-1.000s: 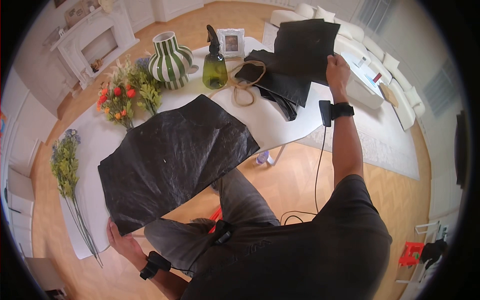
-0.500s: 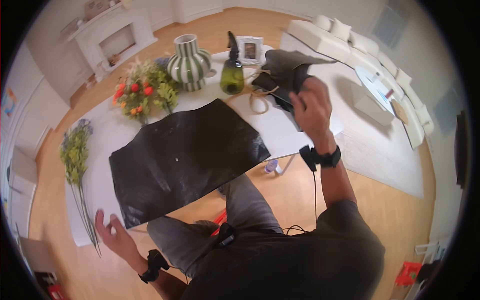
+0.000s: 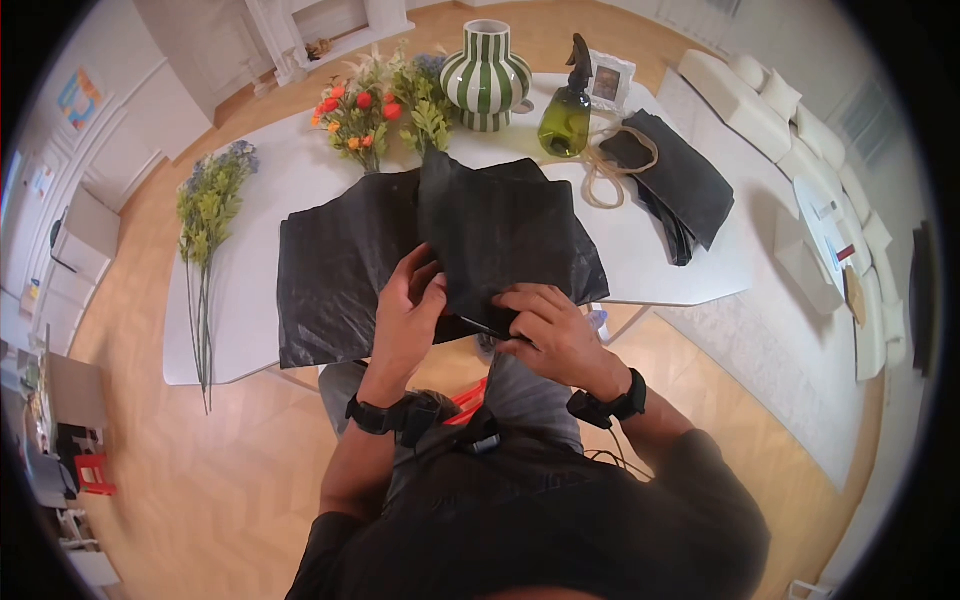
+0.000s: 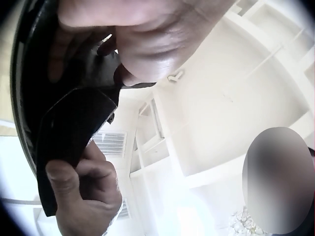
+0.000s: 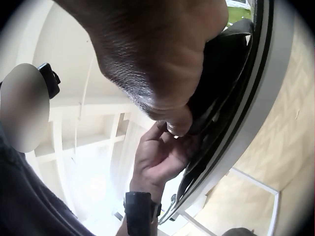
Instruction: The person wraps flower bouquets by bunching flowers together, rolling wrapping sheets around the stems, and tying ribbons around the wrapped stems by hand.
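Both hands hold a black wrapping sheet (image 3: 505, 225) by its near edge, over the front of the table. My left hand (image 3: 405, 318) pinches its left part, with the thumb toward me. A little to the right, my right hand (image 3: 558, 338) grips the same edge with bent fingers. Under it lies a larger black sheet (image 3: 335, 275), spread along the table's front edge. In the left wrist view the right hand (image 4: 86, 194) pinches dark material between thumb and fingers. The left hand (image 5: 160, 160) shows in the right wrist view, close beside the right one.
Folded black sheets (image 3: 690, 180) and a twine loop (image 3: 605, 185) lie at the right of the white table (image 3: 235, 325). Behind stand a green spray bottle (image 3: 566, 125), a striped vase (image 3: 487, 85) and a picture frame (image 3: 609, 80). Flowers (image 3: 365, 110) and blue-flowered stems (image 3: 212, 205) lie leftward.
My right hand has brought a black sheet from the pile at the right to the middle, over the spread sheet. My left hand has left the lower left corner and come to hold this sheet too.
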Demonstrator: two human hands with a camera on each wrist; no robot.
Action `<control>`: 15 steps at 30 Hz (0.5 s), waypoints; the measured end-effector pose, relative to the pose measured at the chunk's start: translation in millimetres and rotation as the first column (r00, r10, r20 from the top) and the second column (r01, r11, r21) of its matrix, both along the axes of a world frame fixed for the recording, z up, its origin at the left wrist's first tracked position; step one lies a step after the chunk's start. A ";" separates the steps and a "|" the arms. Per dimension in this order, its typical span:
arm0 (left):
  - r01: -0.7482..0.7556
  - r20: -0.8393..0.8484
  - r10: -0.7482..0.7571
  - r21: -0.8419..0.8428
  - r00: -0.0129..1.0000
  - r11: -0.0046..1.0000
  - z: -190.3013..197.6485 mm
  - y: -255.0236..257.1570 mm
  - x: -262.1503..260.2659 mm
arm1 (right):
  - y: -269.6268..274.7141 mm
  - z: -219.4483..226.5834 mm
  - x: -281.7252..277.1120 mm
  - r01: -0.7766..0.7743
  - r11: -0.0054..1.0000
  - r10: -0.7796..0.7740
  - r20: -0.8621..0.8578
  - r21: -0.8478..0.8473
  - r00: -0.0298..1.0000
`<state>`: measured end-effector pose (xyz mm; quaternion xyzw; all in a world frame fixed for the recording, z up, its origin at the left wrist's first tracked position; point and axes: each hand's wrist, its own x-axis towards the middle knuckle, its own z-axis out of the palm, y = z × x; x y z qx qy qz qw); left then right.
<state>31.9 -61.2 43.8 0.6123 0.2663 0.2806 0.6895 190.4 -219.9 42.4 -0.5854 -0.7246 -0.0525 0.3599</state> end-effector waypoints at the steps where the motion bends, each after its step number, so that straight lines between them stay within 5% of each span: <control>1: 0.003 -0.006 -0.003 -0.001 1.000 1.000 -2.5 -3.1 0.0 | -1.7 -3.4 -0.3 0.019 1.000 -0.020 -0.076 -0.010 0.997; 4: -0.095 0.115 0.111 -0.140 0.987 0.986 -11.5 -12.3 -4.6 | -6.3 -19.4 -4.6 0.123 0.992 -0.116 -0.313 0.003 0.943; 6: 0.035 0.203 0.015 -0.241 0.979 0.970 -18.3 -10.7 -12.3 | -8.4 -22.1 -7.5 0.203 0.979 -0.174 -0.468 0.012 0.866; 8: -0.029 0.169 0.078 -0.271 0.982 0.962 -17.9 -11.0 -11.5 | -11.6 -17.1 -7.9 0.497 0.860 -0.279 -0.714 0.111 0.642; 9: -0.084 0.137 0.129 -0.298 0.982 0.951 -16.9 -11.3 -11.5 | -14.1 -18.6 -3.5 0.486 0.867 -0.272 -0.712 0.111 0.647; 11: -0.132 0.205 0.216 -0.361 0.954 0.923 -24.1 -7.0 -14.0 | -20.5 -18.8 9.4 0.698 0.713 -0.364 -0.819 0.060 0.443; 13: -0.158 0.267 0.290 -0.423 0.919 0.892 -26.6 -3.3 -17.3 | -20.6 -9.3 19.6 0.698 0.709 -0.107 -0.962 0.102 0.250; 14: -0.253 0.281 0.389 -0.419 0.877 0.872 -23.7 -4.3 -21.1 | -30.5 1.8 20.9 0.684 0.726 -0.172 -0.982 -0.072 0.079; 15: -0.346 0.293 0.483 -0.414 0.825 0.842 -22.7 -4.5 -25.3 | -31.0 0.4 23.2 0.684 0.726 -0.172 -0.982 -0.071 0.080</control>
